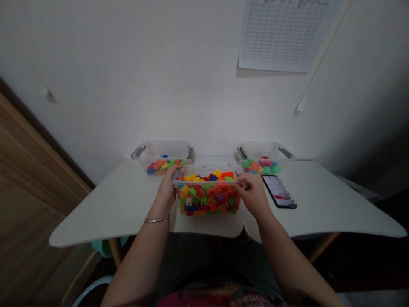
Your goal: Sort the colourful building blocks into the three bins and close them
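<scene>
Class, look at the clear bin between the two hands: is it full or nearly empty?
Full. The bin holds coloured blocks heaped up to its rim, with some rising above it. The left hand and right hand grip its sides.

The front bin (207,198), full of coloured blocks, sits at the desk's (105,204) near edge, flanked by both hands. Behind it two more bins (163,155) (263,157) and a flat lid (214,162) block the way to the wall. A phone (278,191) lies just right of the right hand (254,194). Bare desk spreads wide to the left of the left hand (166,189) and beyond the phone.
</scene>
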Demonstrator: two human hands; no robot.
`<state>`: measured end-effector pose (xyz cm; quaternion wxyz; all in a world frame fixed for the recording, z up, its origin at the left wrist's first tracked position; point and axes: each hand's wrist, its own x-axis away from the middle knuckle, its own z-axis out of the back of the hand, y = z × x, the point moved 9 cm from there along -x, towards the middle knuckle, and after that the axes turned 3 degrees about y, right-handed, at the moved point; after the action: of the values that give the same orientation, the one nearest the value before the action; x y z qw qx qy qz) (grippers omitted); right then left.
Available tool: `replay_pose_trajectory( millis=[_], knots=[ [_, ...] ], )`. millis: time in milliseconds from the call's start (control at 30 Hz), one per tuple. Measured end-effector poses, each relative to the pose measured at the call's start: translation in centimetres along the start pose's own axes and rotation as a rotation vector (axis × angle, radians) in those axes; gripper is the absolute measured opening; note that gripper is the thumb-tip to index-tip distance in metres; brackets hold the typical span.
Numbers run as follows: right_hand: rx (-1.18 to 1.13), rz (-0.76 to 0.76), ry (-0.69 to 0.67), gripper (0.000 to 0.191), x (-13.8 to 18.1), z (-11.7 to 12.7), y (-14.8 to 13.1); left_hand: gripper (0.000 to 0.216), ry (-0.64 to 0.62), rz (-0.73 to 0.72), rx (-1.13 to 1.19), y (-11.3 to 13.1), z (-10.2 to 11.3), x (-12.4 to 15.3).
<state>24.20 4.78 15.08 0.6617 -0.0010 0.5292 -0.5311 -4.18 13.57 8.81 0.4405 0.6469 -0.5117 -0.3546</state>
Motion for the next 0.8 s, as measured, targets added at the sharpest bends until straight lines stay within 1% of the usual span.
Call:
replay_pose_trajectory(
  millis=[133,233,300,433,567,633,733,800],
  knots=[
    [0.003,0.003,0.014,0.021,-0.6,-0.5,0.0,0.03,0.018,0.026,0.033,0.0,-0.3,-1.1],
    [-0.004,-0.005,0.04,0.022,-1.3,-0.7,0.0,0.026,-0.035,0.148,0.024,-0.5,-1.5,-1.9],
    [-0.004,-0.004,0.04,0.023,-1.6,-1.0,0.0,0.023,-0.021,0.174,0.045,-0.4,-1.7,-2.1],
    [-0.01,0.006,0.056,0.024,-1.7,-1.1,0.1,0.024,0.039,0.128,0.105,-0.2,-1.2,-2.0],
    [-0.02,0.059,0.036,0.02,-0.5,-1.5,0.2,0.029,0.049,-0.062,0.082,0.4,0.2,-1.2],
    [-0.022,0.084,0.037,0.017,0.8,-1.7,0.2,0.034,0.013,-0.116,0.037,0.6,0.8,-0.5],
    [-0.009,0.12,0.019,0.014,3.0,-2.0,0.1,0.043,-0.04,-0.127,-0.075,0.6,1.8,0.3],
    [-0.009,0.136,-0.009,0.011,4.0,-1.9,-0.1,0.047,-0.041,-0.099,-0.154,0.6,2.6,0.4]
  ],
)
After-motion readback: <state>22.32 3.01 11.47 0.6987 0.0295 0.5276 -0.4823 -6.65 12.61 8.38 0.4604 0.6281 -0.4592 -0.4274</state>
